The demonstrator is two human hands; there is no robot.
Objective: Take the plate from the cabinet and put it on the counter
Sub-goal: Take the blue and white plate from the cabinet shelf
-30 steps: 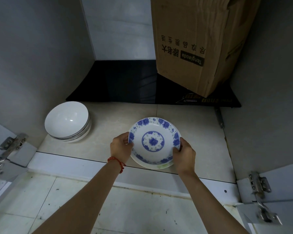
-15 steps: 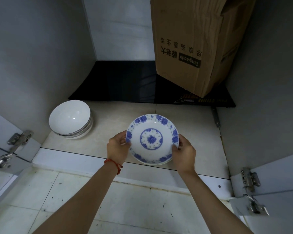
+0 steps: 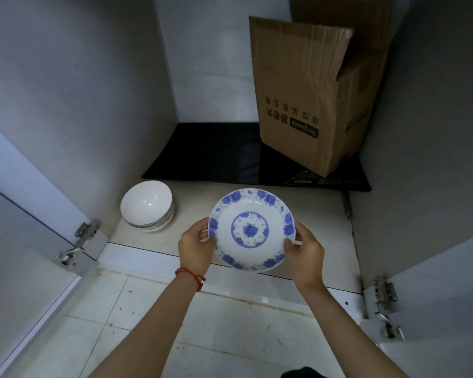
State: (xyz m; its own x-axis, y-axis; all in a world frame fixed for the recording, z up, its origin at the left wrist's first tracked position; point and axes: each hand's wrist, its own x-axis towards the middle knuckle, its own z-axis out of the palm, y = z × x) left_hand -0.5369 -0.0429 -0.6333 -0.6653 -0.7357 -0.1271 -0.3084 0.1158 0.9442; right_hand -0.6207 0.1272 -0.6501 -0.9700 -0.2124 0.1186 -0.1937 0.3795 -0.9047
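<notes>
A white plate [image 3: 251, 229] with blue flower patterns is held in the air above the front edge of the cabinet floor [image 3: 194, 214], tilted so its face shows. My left hand [image 3: 195, 249] grips its left rim and my right hand [image 3: 305, 255] grips its right rim. A red string bracelet circles my left wrist. The counter is not in view.
A stack of white bowls [image 3: 147, 205] stands at the cabinet's left wall. A brown cardboard box [image 3: 309, 99] stands at the back right on a black mat [image 3: 213, 156]. Both cabinet doors are open, with metal hinges at left [image 3: 78, 242] and right [image 3: 384, 296]. A tiled floor [image 3: 120, 309] lies below.
Both hands have lifted the plate off the cabinet floor and drawn it toward the opening. The view has pulled back and tipped up, showing more of the box.
</notes>
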